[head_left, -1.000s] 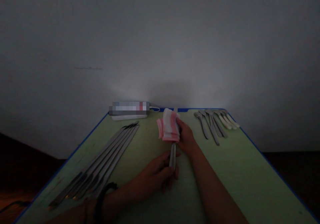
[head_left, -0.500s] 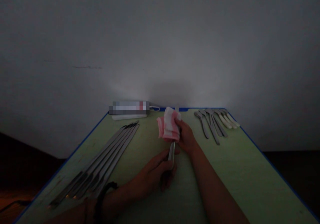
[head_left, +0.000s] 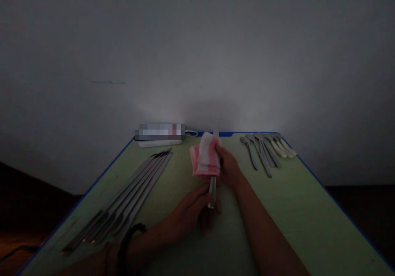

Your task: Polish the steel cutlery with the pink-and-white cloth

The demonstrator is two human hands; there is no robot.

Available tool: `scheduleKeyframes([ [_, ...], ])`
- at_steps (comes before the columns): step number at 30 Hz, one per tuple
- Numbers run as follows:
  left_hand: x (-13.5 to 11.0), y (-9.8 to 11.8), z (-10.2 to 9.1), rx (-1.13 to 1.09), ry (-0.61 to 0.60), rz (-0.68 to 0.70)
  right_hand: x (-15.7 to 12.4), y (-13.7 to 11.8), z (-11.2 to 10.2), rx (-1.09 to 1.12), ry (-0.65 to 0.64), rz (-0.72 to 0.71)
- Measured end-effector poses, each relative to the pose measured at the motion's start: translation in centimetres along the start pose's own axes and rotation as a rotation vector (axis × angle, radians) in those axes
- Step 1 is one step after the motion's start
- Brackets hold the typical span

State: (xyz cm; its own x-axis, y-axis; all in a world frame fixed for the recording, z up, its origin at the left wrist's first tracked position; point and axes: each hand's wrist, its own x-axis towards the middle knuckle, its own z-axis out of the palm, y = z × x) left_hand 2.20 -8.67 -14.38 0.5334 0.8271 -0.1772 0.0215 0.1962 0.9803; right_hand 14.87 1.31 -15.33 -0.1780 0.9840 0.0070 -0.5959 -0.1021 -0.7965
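left hand point(head_left: 193, 210): gripping the utensil handle point(head_left: 212, 191)
right hand point(head_left: 228, 169): wrapped round the pink cloth point(head_left: 205, 159), right above that handle

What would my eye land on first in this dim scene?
The pink-and-white cloth, mid-table, gripped by the right hand and wrapped round a metal utensil whose handle the left hand holds. Next, the row of long metal skewers along the left side of the green table, and the cluster of spoons at its far right corner.
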Motion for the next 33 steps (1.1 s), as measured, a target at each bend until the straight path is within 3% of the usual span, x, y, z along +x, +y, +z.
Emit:
scheduleKeyframes([
  [3,-0.1,0.3,-0.1,0.032,0.001,0.036,0.3,-0.2,0.2,0.125,0.065,0.025],
  [6,0.0,0.2,-0.1,0.018,0.023,0.048,0.2,-0.4,0.4,0.157,0.043,0.036],
  [13,0.1,-0.2,0.1,0.025,0.101,0.010,-0.3,0.2,-0.6,-0.176,-0.075,0.000],
  [17,0.0,0.3,0.3,0.052,0.099,0.006,0.0,0.5,-0.9,-0.213,-0.032,-0.007],
  [23,-0.4,0.7,0.4,0.060,0.037,-0.023,0.1,0.1,-0.4,-0.113,0.016,0.006],
  [30,-0.4,0.2,0.2,0.021,0.074,0.004,0.0,0.3,-0.3,-0.122,-0.054,0.030],
  [33,-0.4,0.0,0.1,-0.029,0.058,0.008,0.2,0.1,0.0,0.043,0.007,0.085],
])
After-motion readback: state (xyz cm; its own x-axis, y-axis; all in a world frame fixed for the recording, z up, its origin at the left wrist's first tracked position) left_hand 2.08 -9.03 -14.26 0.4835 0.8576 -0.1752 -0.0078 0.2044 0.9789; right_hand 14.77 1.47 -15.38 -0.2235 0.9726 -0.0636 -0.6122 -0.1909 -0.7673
